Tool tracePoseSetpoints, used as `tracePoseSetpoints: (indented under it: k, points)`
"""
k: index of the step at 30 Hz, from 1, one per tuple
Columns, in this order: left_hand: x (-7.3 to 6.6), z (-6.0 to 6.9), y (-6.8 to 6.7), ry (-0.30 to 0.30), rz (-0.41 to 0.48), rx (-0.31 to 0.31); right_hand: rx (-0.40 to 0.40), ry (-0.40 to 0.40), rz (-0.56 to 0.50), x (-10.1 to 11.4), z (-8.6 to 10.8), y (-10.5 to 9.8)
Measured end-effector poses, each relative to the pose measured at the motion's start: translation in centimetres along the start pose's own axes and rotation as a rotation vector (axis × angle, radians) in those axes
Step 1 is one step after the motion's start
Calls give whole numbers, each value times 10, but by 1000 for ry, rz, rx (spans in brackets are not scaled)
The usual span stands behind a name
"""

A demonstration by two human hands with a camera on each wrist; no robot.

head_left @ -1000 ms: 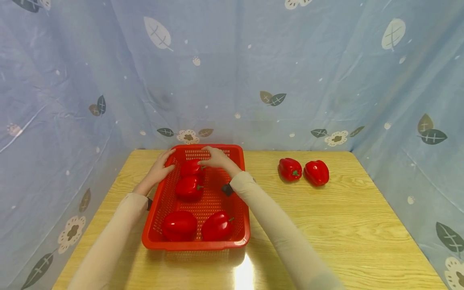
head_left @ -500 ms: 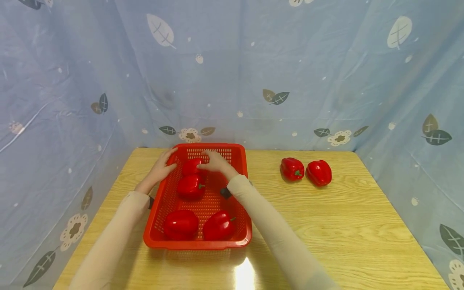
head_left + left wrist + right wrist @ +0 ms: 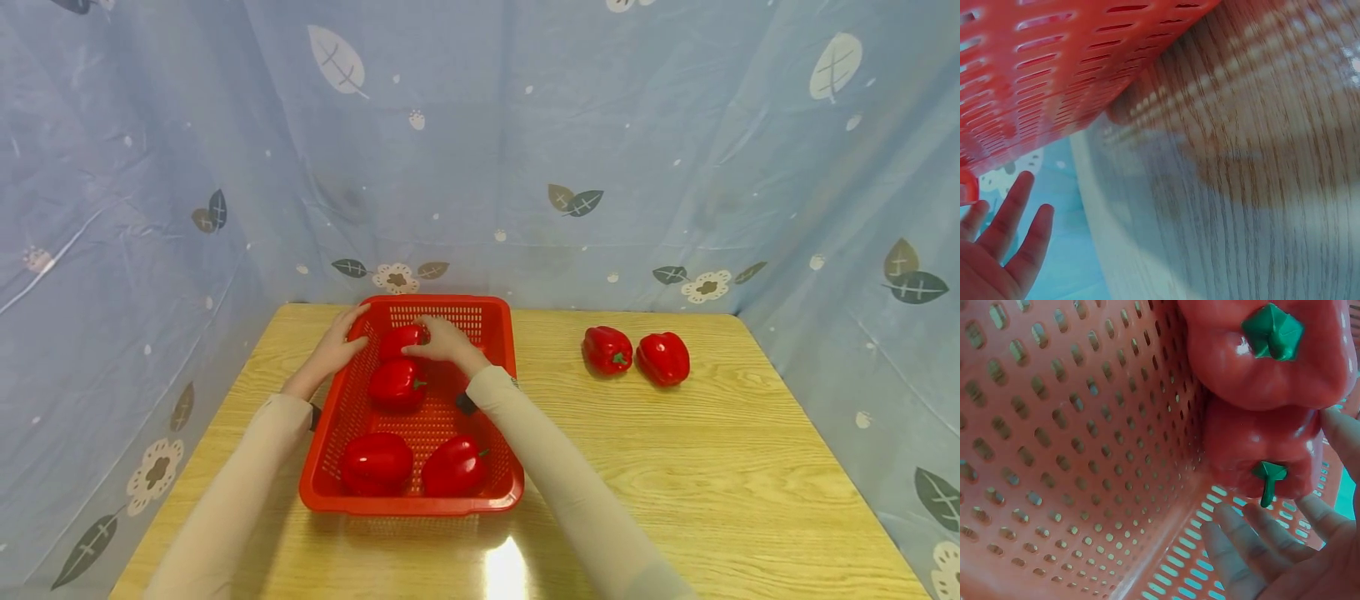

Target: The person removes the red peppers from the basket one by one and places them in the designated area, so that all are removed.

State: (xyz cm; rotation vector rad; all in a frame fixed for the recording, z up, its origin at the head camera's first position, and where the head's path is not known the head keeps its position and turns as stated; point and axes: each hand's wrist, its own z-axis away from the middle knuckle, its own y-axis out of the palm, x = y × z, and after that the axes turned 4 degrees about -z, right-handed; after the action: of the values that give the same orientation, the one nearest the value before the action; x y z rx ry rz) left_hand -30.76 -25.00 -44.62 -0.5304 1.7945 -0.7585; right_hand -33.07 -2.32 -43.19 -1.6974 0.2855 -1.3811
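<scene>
A red perforated basket (image 3: 411, 505) holds several red peppers, one (image 3: 377, 463) at its near left and another (image 3: 453, 465) at its near right. My left hand (image 3: 330, 354) lies at the far left rim, fingers straight; contact is unclear. In the left wrist view the left hand (image 3: 1004, 250) has its fingers spread beside the basket wall (image 3: 1054, 69). My right hand (image 3: 447, 342) reaches inside, thumb and fingers at the far pepper (image 3: 399, 340). In the right wrist view the right hand (image 3: 1285, 556) touches this pepper (image 3: 1229, 450), fingers extended, with the nearer pepper (image 3: 1235, 369) against it.
Two more red peppers, one (image 3: 607, 350) with its stem facing forward and one (image 3: 663, 359) beside it, lie on the wooden table (image 3: 645, 467) right of the basket. A blue patterned curtain (image 3: 480, 150) stands behind the table and along both sides.
My right hand has moved slightly left and down onto the far pepper, now covering its stem in the head view. My left hand has stayed at the rim. The head view has shifted slightly.
</scene>
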Motion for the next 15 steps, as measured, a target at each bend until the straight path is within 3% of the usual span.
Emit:
tracePoseSetpoints:
  k: [15]
  points:
    - [1,0,0,5,31,-3,6,-5,-38,0,0,1]
